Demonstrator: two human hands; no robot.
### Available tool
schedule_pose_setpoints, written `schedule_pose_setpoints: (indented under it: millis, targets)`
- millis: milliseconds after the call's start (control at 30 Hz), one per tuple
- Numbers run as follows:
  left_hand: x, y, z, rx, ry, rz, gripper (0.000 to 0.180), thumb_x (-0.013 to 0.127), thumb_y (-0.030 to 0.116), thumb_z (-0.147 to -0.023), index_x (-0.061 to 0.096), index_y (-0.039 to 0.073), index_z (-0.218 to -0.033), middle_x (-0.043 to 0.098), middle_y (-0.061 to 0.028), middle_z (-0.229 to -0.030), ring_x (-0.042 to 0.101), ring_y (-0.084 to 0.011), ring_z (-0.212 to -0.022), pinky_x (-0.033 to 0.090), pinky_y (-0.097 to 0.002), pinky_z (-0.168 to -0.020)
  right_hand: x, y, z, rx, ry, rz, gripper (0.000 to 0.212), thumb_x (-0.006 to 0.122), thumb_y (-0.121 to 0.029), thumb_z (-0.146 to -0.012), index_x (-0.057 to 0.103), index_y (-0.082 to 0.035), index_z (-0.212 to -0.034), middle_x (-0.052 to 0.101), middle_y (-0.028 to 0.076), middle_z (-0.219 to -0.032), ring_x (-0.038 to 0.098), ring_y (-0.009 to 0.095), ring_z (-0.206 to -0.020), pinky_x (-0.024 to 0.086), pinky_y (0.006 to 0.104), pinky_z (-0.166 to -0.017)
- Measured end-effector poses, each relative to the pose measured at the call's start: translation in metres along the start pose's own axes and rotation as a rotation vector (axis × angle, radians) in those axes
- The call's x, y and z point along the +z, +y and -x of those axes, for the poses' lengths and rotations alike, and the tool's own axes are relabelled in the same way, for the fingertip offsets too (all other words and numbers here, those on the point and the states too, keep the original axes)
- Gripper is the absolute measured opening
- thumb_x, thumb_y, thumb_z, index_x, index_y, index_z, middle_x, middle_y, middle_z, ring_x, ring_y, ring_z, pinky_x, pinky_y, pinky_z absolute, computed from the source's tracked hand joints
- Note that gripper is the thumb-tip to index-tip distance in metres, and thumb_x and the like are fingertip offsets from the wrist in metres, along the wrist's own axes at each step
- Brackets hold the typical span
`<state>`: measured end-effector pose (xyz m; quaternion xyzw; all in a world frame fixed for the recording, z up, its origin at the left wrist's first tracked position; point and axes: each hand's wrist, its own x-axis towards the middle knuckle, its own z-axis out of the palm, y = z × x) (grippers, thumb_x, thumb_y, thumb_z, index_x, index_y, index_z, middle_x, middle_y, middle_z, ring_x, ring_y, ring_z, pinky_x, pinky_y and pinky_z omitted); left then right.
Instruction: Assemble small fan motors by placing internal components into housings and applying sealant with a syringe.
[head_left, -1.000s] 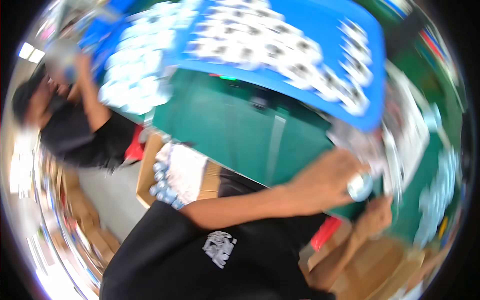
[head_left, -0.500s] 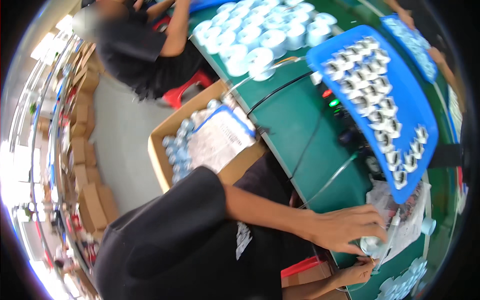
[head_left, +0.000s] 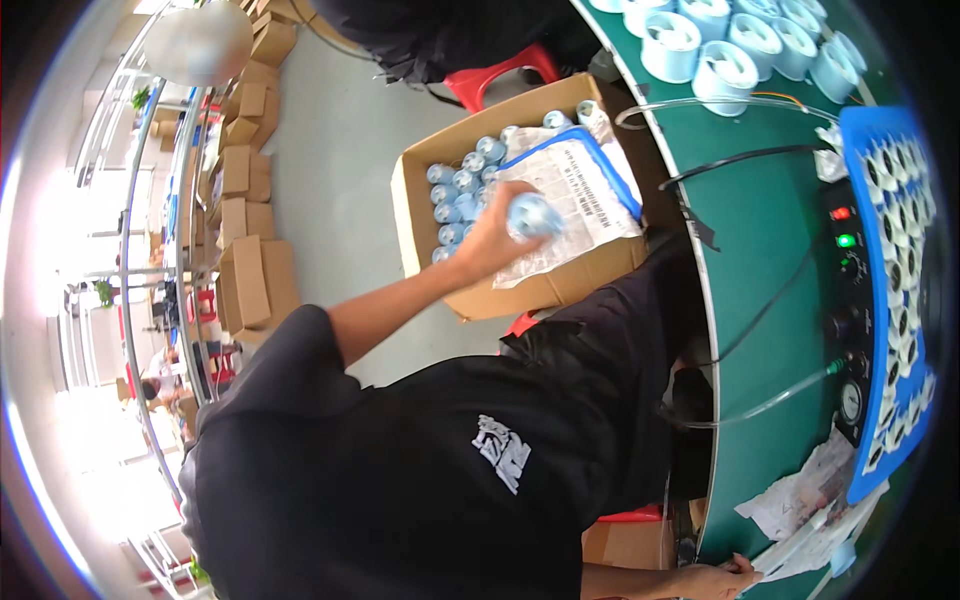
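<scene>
My left hand (head_left: 492, 242) is closed round a light blue cylindrical plastic part (head_left: 534, 217) with a paler inside, blurred by motion. It is above an open cardboard box (head_left: 420, 215). Inside the box, several similar blue parts (head_left: 466, 181) stand in rows at the left, beside a printed white sheet (head_left: 570, 190) with a blue edge. Far off at the lower right, my right hand (head_left: 715, 582) rests over the green table, its fingers pinched on a slim, clear syringe (head_left: 785, 552). The far end of the syringe is hard to make out against the paper.
Larger light blue parts (head_left: 725, 75) stand on the green table (head_left: 760, 340). A blue tray (head_left: 860, 480) of white parts sits above a black control box (head_left: 848, 330) with lights and a gauge. Hoses and a black cable (head_left: 740, 158) cross the table. A person sits at the top.
My left hand has left the table beside my right hand and moved up and left to the box, carrying the blue part. The view has turned toward the box.
</scene>
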<state>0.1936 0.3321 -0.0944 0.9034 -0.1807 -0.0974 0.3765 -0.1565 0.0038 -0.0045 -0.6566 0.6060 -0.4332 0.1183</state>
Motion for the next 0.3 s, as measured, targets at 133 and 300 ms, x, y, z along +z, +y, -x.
schedule_pose_setpoints:
  millis: [133,300]
  targets:
    - [0.0,-0.189,0.004,-0.706,0.459,-0.069,0.07,0.078,0.022,-0.072,0.037,0.011,-0.127,0.061,-0.0212,-0.11,0.062,-0.0355,-0.099,0.049,-0.0435,-0.088,0.002,-0.014,0.004,0.069,0.005,0.065,0.062,0.046,-0.043,-0.096,0.055,-0.006,-0.046,0.046,0.006,-0.046,0.042,0.019,-0.048,0.036,0.0367,-0.05]
    - [-0.005,-0.27,0.001,-0.871,0.552,0.051,0.063,0.074,0.031,-0.072,0.045,0.015,-0.125,0.062,-0.0166,-0.113,0.061,-0.0332,-0.101,0.047,-0.0429,-0.091,-0.005,0.029,-0.005,0.089,-0.134,0.151,0.047,0.043,-0.033,-0.101,0.058,-0.003,-0.068,0.05,0.005,-0.064,0.043,0.017,-0.062,0.038,0.0281,-0.061]
